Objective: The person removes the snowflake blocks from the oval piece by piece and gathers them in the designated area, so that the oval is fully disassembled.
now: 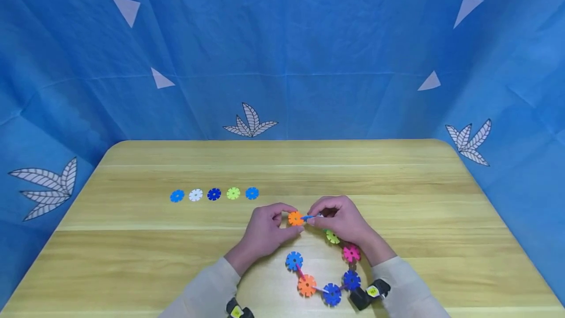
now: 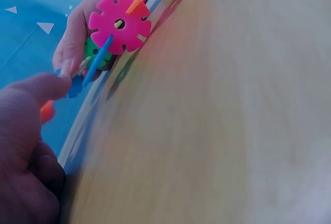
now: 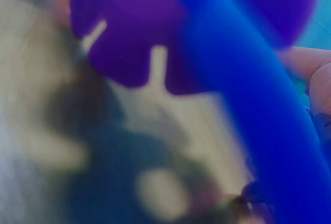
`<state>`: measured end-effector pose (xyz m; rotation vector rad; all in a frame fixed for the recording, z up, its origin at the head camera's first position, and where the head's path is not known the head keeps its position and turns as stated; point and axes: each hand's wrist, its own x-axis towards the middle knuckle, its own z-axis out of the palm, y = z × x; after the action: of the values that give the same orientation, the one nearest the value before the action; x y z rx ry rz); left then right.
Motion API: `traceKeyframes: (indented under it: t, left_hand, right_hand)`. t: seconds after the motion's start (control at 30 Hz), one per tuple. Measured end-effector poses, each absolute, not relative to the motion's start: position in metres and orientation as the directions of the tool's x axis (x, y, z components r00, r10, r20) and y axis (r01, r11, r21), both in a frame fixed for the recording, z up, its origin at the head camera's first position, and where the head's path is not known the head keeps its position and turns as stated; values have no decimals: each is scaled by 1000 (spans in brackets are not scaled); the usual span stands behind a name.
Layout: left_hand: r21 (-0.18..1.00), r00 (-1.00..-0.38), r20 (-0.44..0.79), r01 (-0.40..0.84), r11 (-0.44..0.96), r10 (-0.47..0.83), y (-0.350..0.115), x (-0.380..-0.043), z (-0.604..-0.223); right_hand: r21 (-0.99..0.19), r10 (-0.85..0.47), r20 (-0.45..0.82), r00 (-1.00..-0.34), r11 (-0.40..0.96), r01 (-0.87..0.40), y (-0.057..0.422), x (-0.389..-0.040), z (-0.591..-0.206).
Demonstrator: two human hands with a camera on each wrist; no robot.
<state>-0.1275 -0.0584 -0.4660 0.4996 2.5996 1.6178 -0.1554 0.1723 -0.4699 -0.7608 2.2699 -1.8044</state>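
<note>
My left hand [image 1: 265, 229] pinches an orange notched plastic disc [image 1: 295, 218] between thumb and index finger. Facing it, my right hand [image 1: 342, 217] pinches a light-blue notched disc [image 1: 307, 217], seen nearly edge-on at the end of a chain. The blue disc's edge meets the orange disc's right rim. From the right hand the chain curves down through a lime disc [image 1: 333, 237], a pink disc [image 1: 351, 253], dark-blue discs [image 1: 332, 295] and another orange disc [image 1: 306, 285] to a blue disc [image 1: 294, 261]. A purple disc [image 3: 129, 38] looms close in the right wrist view.
A row of several loose notched discs lies on the wooden table [image 1: 132, 259] at left, among them a white disc [image 1: 196, 195] and a lime disc [image 1: 233, 193]. Behind the table hangs a blue cloth [image 1: 282, 53]. Black wrist cameras [image 1: 370, 294] sit by both sleeves.
</note>
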Motion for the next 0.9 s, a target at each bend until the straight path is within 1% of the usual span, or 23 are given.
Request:
traceKeyframes:
  t: [0.4,0.5,0.63,0.73,0.9]
  left_hand:
    - [896,-949,171,262,359,265,-62,-123,-466]
    - [897,-951,176,262,356,256,-63,-122,-466]
    - [928,-971,171,216,302,168,-67,-120,-469]
    - [947,-977,173,200,252,128,-70,-119,-469]
    - [953,-975,171,200,227,142,-70,-120,-469]
  right_hand:
    - [-933,-475,278,-835,74,-353,170,-156,-473]
    - [-932,-476,278,-834,74,-354,169,-157,-474]
    - [-939,-458,275,-845,62,-339,172,-157,-475]
    - [-946,-437,262,-860,61,-320,176,-157,-474]
    - [-950,-452,231,-861,85,-300,177,-158,-472]
